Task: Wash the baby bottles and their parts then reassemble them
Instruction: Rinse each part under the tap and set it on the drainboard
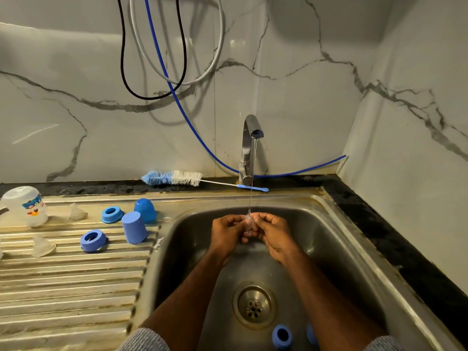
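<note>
Nipple, clear silicone, sits pinched between both hands over the sink basin, directly under the thin stream of water falling from the faucet. The left hand curls its fingers round the nipple from 9 o'clock; the right hand curls round it from 3 o'clock, the fingertips of the two meeting on it. Both forearms run down to grey sleeve cuffs at the bottom edge.

At 6 o'clock from the hands lies the drain strainer, and below it a blue collar ring rests on the basin floor, with another blue piece just beside it, partly hidden by the right arm.

At 9 o'clock, on the ribbed drainboard, stand two blue caps, one upside down and one dome-up touching behind it. Near them lie two blue collar rings, two clear nipples, and, at the far left, a clear baby bottle with a printed band, standing inverted.

At 11 o'clock a blue-and-white bottle brush lies along the dark table edge, its handle reaching the faucet base. A blue hose and black and white cables hang against the marble wall.
</note>
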